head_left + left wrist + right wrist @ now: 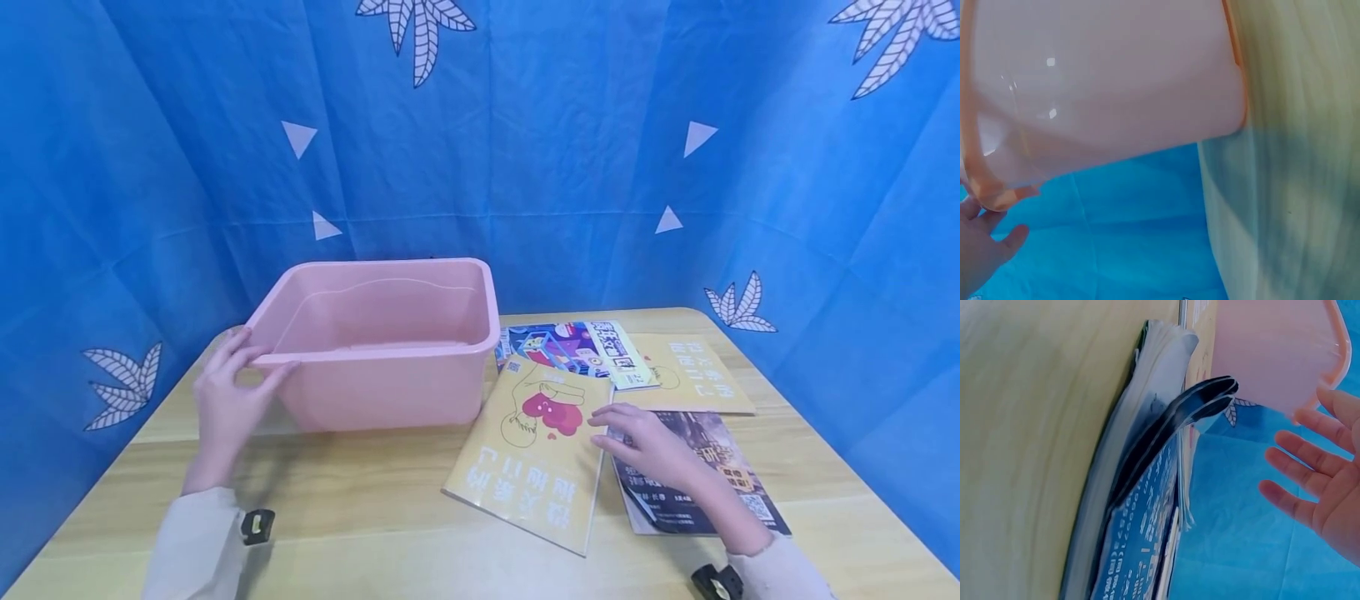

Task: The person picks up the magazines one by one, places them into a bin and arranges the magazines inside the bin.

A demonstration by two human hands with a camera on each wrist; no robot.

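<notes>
**poster1:** four magazines fanned out on the wooden table (390,508), right of the pink tub (382,346). left hand (228,400) has its fingers curled over the tub's near-left rim corner, thumb underneath. right hand (652,446) is spread flat, fingers straight, holding nothing, over the dark magazine (693,475) with fingertips at the edge of the yellow heart-cover magazine (536,442). what goes sideways from here?

**poster2:** i'd guess the glossy covers. the yellow one overlaps the colourful magazine (573,346) and sits right beside the dark one, so a flat-fingered drag could shove two at once, or skid the pile toward the far yellow magazine (693,371). the right wrist view shows the dark one's cover already bowing up off its pages (floppy stuff), so a one-handed lift likely droops and fans open.

**poster1:** and the tub?

**poster2:** empty and held at one corner only. a tug there could pivot it into the magazines touching its right side.
</notes>
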